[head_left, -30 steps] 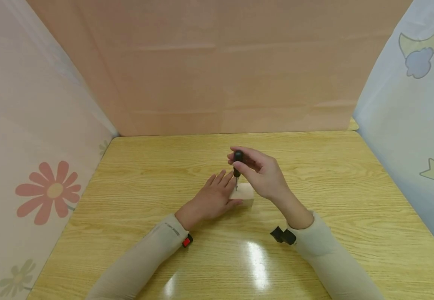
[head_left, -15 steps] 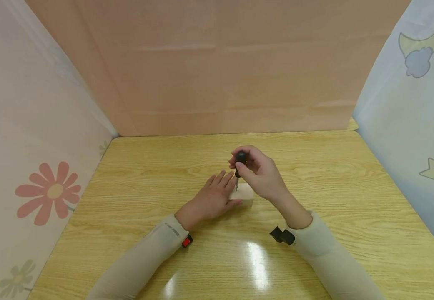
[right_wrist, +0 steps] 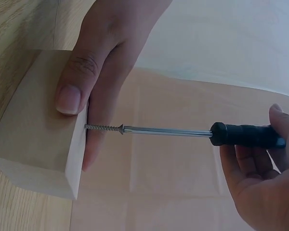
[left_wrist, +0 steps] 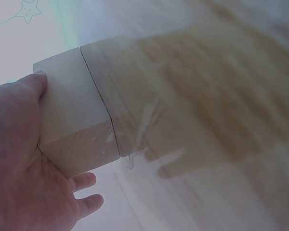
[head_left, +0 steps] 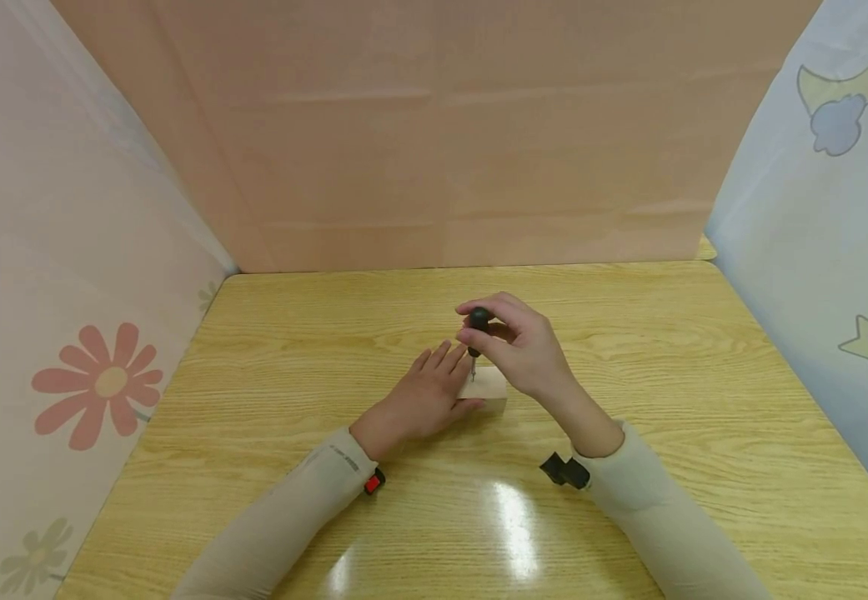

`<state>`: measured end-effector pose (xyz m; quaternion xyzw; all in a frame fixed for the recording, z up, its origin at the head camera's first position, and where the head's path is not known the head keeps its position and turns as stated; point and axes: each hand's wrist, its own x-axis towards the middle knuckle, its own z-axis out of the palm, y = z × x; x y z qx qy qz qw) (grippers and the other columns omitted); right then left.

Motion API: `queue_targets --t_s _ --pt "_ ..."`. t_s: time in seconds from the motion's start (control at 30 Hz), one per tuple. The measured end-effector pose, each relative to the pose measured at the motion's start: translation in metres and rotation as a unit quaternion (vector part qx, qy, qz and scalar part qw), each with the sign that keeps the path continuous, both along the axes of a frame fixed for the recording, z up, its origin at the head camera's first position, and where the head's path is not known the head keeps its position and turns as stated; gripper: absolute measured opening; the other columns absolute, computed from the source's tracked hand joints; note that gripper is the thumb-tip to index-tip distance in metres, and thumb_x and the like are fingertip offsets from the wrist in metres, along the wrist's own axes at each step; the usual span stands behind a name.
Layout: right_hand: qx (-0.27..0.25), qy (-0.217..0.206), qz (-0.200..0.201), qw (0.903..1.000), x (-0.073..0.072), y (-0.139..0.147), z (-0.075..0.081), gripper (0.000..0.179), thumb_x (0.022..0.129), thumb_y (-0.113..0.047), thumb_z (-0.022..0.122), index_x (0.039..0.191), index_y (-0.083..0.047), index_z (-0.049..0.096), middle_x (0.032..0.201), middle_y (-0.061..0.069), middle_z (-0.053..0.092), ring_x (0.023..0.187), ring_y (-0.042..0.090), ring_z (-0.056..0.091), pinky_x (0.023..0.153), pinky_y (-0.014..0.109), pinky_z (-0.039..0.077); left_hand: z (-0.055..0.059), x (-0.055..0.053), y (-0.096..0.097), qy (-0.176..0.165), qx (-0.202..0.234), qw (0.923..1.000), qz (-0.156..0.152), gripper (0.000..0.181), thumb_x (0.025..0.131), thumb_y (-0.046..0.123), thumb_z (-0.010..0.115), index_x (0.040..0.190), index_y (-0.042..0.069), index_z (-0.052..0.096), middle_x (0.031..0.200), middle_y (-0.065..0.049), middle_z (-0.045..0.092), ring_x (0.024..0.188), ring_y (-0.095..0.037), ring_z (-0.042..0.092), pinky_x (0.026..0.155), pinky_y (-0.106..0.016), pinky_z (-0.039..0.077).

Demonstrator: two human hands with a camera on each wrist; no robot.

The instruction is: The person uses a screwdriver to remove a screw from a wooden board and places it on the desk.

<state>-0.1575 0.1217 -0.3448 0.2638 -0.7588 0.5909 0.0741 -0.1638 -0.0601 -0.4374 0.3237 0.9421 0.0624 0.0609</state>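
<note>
A pale wooden block (head_left: 488, 384) lies on the table, and my left hand (head_left: 420, 402) grips it from the left, thumb along the near side. My right hand (head_left: 529, 346) pinches the black handle of a screwdriver (right_wrist: 245, 135) between thumb and fingers. In the right wrist view the shaft's tip meets the head of a screw (right_wrist: 103, 127), whose point is in the block's face; much of its thread shows. From above, the screwdriver stands nearly upright over the block. Part of the block is hidden under the left hand.
The wood-grain table (head_left: 313, 317) runs back to a plain orange-brown sheet (head_left: 434, 150). Printed sheets stand on the left (head_left: 43, 250) and the right (head_left: 839, 250). A dark camera mount (head_left: 564, 471) sits at the right wrist.
The screwdriver handle leaned slightly right, then came part of the way back. The right hand's fingers curled and then straightened somewhat around the handle. The left hand and block have stayed put.
</note>
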Motion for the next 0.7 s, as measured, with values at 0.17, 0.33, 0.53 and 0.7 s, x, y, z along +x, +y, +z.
queue_targets --t_s 0.17,0.33,0.53,0.7 --pt "0.000 0.017 -0.012 0.9998 0.0002 -0.0001 0.0009 0.029 0.092 -0.003 0.073 0.121 -0.001 0.070 0.108 0.011 0.072 0.101 0.014 0.070 0.090 0.025 0.056 0.0005 -0.0002 -0.0001 -0.002 -0.001 1.0000 0.000 0.081 0.103 0.065 0.032 0.163 0.012 0.019 0.169 -0.008 0.017 0.156 -0.032 0.014 0.123 -0.054 0.019" --pt "-0.015 -0.011 0.019 0.9996 0.0006 -0.0001 0.0022 0.028 0.100 -0.004 0.062 0.128 0.001 0.063 0.120 0.016 0.070 0.108 0.019 0.071 0.092 0.025 0.055 0.0002 -0.0007 0.0001 -0.010 -0.005 0.9999 0.004 0.081 0.103 0.065 0.032 0.163 0.012 0.019 0.170 -0.008 0.016 0.156 -0.031 0.013 0.123 -0.053 0.018" --pt "-0.017 -0.014 0.024 0.9995 0.0004 0.0008 -0.0003 0.025 0.099 0.000 0.062 0.125 0.004 0.061 0.117 0.017 0.068 0.109 0.021 0.068 0.093 0.024 0.054 -0.0008 0.0002 -0.0003 -0.007 0.000 1.0000 0.000 0.082 0.103 0.066 0.031 0.163 0.011 0.021 0.169 -0.008 0.016 0.156 -0.032 0.014 0.123 -0.053 0.019" --pt "-0.023 0.005 0.022 0.9995 -0.0014 0.0003 -0.0030 0.028 0.096 0.005 0.064 0.124 0.005 0.061 0.115 0.019 0.063 0.107 0.021 0.062 0.092 0.024 0.054 -0.0023 -0.0001 -0.0007 0.001 0.006 1.0000 -0.002 0.083 0.102 0.066 0.030 0.163 0.012 0.019 0.169 -0.008 0.017 0.155 -0.033 0.015 0.123 -0.054 0.019"
